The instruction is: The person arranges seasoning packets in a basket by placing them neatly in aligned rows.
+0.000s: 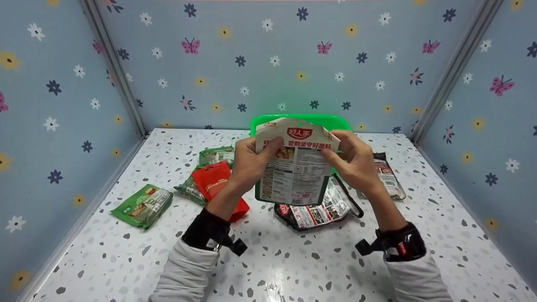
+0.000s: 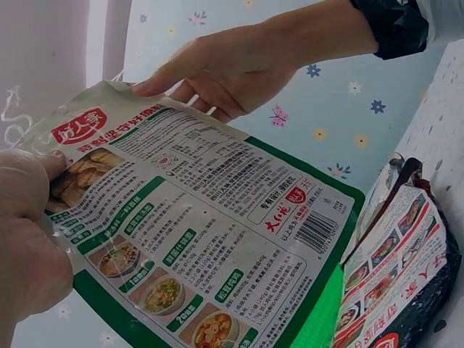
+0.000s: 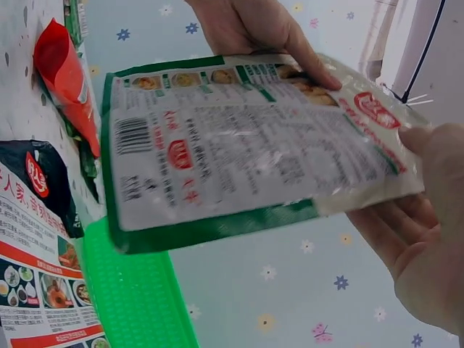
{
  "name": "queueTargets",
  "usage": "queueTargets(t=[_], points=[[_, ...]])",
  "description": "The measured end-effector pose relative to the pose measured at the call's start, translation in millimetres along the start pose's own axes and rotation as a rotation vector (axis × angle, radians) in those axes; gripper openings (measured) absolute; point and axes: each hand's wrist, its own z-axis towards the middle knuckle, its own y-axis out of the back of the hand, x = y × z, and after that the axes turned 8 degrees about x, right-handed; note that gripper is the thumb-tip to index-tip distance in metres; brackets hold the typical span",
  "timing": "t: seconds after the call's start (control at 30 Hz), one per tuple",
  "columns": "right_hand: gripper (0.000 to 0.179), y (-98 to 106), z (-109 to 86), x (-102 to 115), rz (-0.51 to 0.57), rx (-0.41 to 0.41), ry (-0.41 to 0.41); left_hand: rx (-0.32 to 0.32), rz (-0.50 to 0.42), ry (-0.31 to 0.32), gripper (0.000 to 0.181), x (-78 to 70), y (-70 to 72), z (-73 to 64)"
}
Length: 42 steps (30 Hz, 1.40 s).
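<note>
Both hands hold up a white and green seasoning packet (image 1: 295, 174), its printed back side turned toward me. My left hand (image 1: 249, 163) pinches its upper left edge, thumb on the front face. At the upper right edge my right hand (image 1: 356, 161) pinches it the same way. The left wrist view shows cooking pictures and a barcode on the packet (image 2: 217, 210). In the right wrist view the packet (image 3: 239, 145) is tilted, its green border toward the table side. Below it on the table lies a black and white packet (image 1: 323, 209), partly covered in the head view.
A green basket (image 1: 302, 117) stands behind the held packet. To the left lie a green packet (image 1: 144, 205), a red packet (image 1: 212, 180) over another green one, and a further green packet (image 1: 216, 155). A dark packet (image 1: 390, 178) lies right. Patterned walls (image 1: 268, 54) enclose the table.
</note>
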Motion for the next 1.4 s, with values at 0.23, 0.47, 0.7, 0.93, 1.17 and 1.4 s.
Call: queueTargets(t=[0.23,0.47,0.7,0.93,1.17,1.4], points=[[0.057,-11,-1.2,-14,0.125,0.228,-0.093,-0.072,0.002,-0.052,0.024,-14.0,11.7,0.7],[0.058,-29,-5.1,-26,0.104,0.342,-0.127,-0.101,-0.017,-0.077,0.024,-19.7,15.8,0.5],[0.062,-42,-8.1,-27,0.107,0.301,-0.134,-0.099,-0.016,-0.080,0.024,-21.2,15.5,0.2],[0.067,-50,-8.1,-25,0.132,0.290,-0.144,-0.117,-0.006,-0.081,0.024,-19.4,16.8,-1.1],[0.059,-54,-8.5,-25,0.093,0.237,-0.163,-0.129,0.001,-0.104,0.023,-15.8,15.7,-1.2],[0.053,-57,-9.1,-29,0.087,0.201,-0.099,-0.166,0.015,-0.124,0.025,-15.4,12.9,-0.2]])
